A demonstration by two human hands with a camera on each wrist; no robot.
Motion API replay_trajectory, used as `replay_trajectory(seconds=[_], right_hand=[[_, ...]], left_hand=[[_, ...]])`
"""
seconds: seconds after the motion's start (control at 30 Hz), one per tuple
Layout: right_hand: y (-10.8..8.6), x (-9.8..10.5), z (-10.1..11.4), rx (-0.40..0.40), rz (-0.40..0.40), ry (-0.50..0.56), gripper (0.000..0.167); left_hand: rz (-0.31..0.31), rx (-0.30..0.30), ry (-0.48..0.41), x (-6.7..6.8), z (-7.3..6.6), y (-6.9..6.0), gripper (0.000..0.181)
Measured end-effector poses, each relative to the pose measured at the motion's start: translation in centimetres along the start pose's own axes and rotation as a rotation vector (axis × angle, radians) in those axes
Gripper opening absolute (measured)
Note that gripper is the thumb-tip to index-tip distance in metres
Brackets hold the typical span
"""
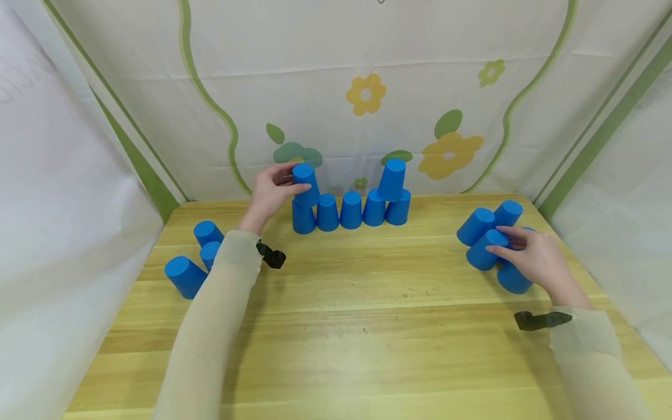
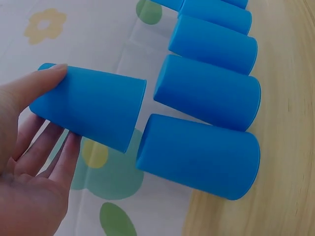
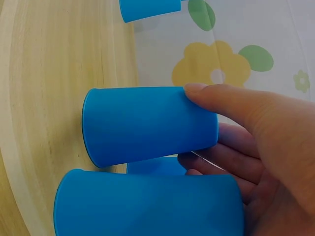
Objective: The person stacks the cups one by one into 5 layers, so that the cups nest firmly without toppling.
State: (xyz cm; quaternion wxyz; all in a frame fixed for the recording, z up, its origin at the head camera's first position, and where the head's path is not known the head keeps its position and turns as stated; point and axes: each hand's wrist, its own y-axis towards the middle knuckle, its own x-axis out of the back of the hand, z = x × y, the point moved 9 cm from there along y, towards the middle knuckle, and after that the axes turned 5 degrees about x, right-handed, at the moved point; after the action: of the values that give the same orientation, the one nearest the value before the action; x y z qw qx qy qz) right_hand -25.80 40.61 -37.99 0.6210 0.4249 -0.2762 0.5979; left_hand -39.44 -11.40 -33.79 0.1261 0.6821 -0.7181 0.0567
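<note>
My left hand (image 1: pixel 270 192) pinches an upside-down blue cup (image 2: pixel 93 105) between thumb and fingers. That cup hangs just above the left end of a row of upside-down blue cups (image 1: pixel 350 211); the left wrist view shows a gap between them. On the row's right end, another blue cup (image 1: pixel 392 179) rests across two cups. At the right, my right hand (image 1: pixel 532 256) grips a blue cup (image 3: pixel 147 125) near its narrow upper end, thumb on one side and fingers on the other. Other blue cups (image 1: pixel 476 226) stand close around it, one partly behind the hand.
Several blue cups (image 1: pixel 185 275) stand at the table's left, partly covered by my left sleeve. The wooden table (image 1: pixel 367 350) ends at a white flowered curtain (image 1: pixel 315 87) behind the row. White cloth also hangs on both sides.
</note>
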Motion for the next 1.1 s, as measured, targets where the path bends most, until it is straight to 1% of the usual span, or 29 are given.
replay_trajectory(seconds=[0.1,0.2,0.4,0.67,0.9,1.0,1.1], right_hand=[[0.0,0.0,0.0,-0.004,0.003,0.005,0.069],[0.0,0.0,0.0,-0.005,0.002,0.004,0.069],[0.0,0.0,0.0,-0.002,0.000,-0.003,0.068],[0.0,-0.1,0.0,0.006,0.001,-0.010,0.069],[0.0,0.2,0.3,0.009,-0.010,0.014,0.068],[0.0,0.5,1.0,0.006,-0.019,0.031,0.069],[0.0,1.0,2.4,0.014,-0.027,0.045,0.071]], left_hand=[[-0.009,0.005,0.023,-0.4,0.2,0.4,0.058],[-0.015,0.003,0.033,-0.9,0.2,0.4,0.060],[-0.034,-0.011,-0.012,-1.5,0.4,0.5,0.061],[-0.062,-0.030,-0.036,-1.3,1.1,0.7,0.056],[-0.060,-0.016,-0.029,-1.3,1.4,0.8,0.056],[-0.057,-0.019,-0.025,-1.2,1.5,0.9,0.056],[-0.051,-0.024,-0.022,-1.2,1.5,0.8,0.058]])
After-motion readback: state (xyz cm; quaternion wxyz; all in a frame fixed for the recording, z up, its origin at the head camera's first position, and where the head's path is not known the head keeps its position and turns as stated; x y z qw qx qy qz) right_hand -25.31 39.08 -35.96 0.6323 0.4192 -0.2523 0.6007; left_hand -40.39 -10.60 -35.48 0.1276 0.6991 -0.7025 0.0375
